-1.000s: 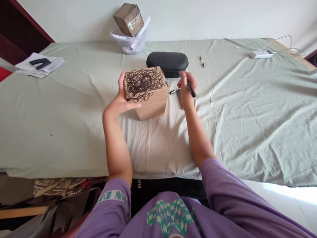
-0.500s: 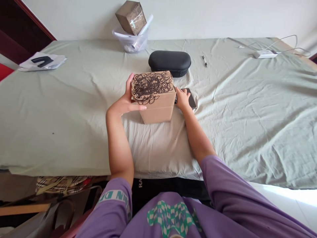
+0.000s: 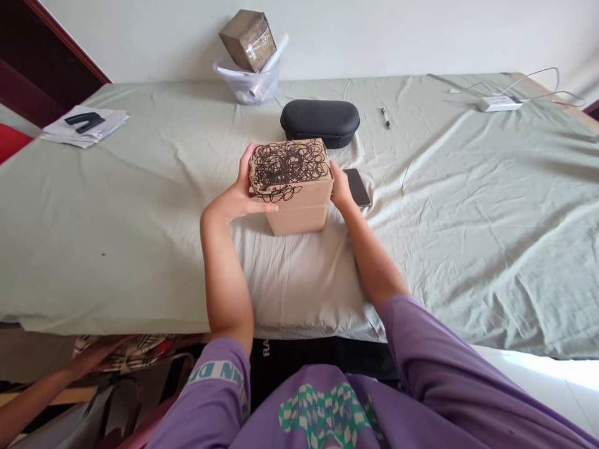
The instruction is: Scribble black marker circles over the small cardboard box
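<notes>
A brown cardboard box [image 3: 294, 199] with black scribbles on its top stands on the pale green sheet [image 3: 140, 187] in front of me. My left hand [image 3: 241, 196] grips its left side, thumb across the front edge. On the box's right side rests my right hand [image 3: 340, 187], its fingers pressed against the cardboard and partly hidden behind it. A dark phone [image 3: 358, 187] lies flat just right of that hand. No pen shows in either hand.
Behind the box lie a black oval case [image 3: 320, 120] and a small pen [image 3: 385, 117]. A clear tub [image 3: 248, 84] holding another cardboard box stands by the wall. Papers with a black stapler [image 3: 84, 121] lie far left, a white charger [image 3: 498, 103] far right. Another person's arm [image 3: 47, 386] reaches in at bottom left.
My right hand held a black pen a second ago; it came down beside the box without the pen and now presses the box's right side. Another person's arm appeared bottom left.
</notes>
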`<state>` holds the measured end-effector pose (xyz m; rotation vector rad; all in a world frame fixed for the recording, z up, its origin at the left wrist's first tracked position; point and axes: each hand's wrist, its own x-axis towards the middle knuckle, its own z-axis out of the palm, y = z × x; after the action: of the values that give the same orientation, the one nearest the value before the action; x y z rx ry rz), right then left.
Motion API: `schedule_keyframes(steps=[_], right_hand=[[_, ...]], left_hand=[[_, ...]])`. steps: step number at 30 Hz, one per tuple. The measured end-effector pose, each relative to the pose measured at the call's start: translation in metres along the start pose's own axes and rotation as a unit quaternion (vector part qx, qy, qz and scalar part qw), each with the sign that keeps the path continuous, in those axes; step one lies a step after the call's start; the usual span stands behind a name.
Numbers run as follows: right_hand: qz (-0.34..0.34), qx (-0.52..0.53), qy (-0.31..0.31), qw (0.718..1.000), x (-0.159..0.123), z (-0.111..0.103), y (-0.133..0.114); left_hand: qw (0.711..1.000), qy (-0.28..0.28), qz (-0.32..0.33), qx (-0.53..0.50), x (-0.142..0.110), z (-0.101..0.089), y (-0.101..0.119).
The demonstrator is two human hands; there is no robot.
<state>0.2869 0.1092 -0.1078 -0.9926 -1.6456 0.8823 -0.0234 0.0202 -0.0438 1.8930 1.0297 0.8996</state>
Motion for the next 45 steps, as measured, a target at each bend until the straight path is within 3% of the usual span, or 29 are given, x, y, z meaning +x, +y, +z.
schedule_keyframes(steps=[3,5,7,9,10,12,14,16,20,23,27,38,45], right_hand=[[-0.078,0.035,0.139,0.987,0.009,-0.015,-0.034],[-0.127,0.068,0.173,0.974,0.006,-0.024,-0.070],[-0.215,0.141,0.149,0.955,-0.006,-0.025,-0.112],[-0.251,0.194,0.082,0.945,-0.025,-0.015,-0.148],[-0.269,0.215,0.036,0.938,-0.035,-0.007,-0.162],[-0.287,0.221,-0.028,0.932,-0.051,0.012,-0.179],[-0.287,0.195,-0.066,0.936,-0.060,0.028,-0.184],[-0.280,0.171,-0.067,0.942,-0.064,0.034,-0.185],[-0.193,0.207,-0.026,0.959,-0.066,0.020,-0.193],[-0.096,0.247,-0.028,0.964,-0.068,0.010,-0.198],[-0.031,0.291,-0.076,0.953,-0.067,0.014,-0.194],[-0.015,0.334,-0.125,0.934,-0.063,0.028,-0.191],[0.016,0.339,-0.160,0.927,-0.062,0.045,-0.184]], left_hand=[[0.999,0.046,0.025,-0.002,-0.004,-0.017,-0.001],[0.982,0.134,0.130,-0.001,-0.006,-0.027,0.008],[0.934,0.230,0.275,-0.001,-0.007,-0.029,0.029],[0.895,0.275,0.351,0.008,-0.009,-0.019,0.056],[0.893,0.272,0.359,0.021,-0.012,-0.011,0.071],[0.922,0.233,0.308,0.033,-0.017,0.008,0.095],[0.932,0.218,0.280,0.069,-0.021,0.023,0.108],[0.926,0.252,0.266,0.092,-0.021,0.029,0.110],[0.877,0.371,0.304,0.000,-0.013,0.021,0.097],[0.867,0.399,0.295,-0.051,-0.010,0.013,0.089],[0.883,0.374,0.283,-0.026,-0.013,0.014,0.088],[0.924,0.262,0.277,0.035,-0.019,0.023,0.095],[0.932,0.254,0.259,-0.013,-0.013,0.026,0.086]])
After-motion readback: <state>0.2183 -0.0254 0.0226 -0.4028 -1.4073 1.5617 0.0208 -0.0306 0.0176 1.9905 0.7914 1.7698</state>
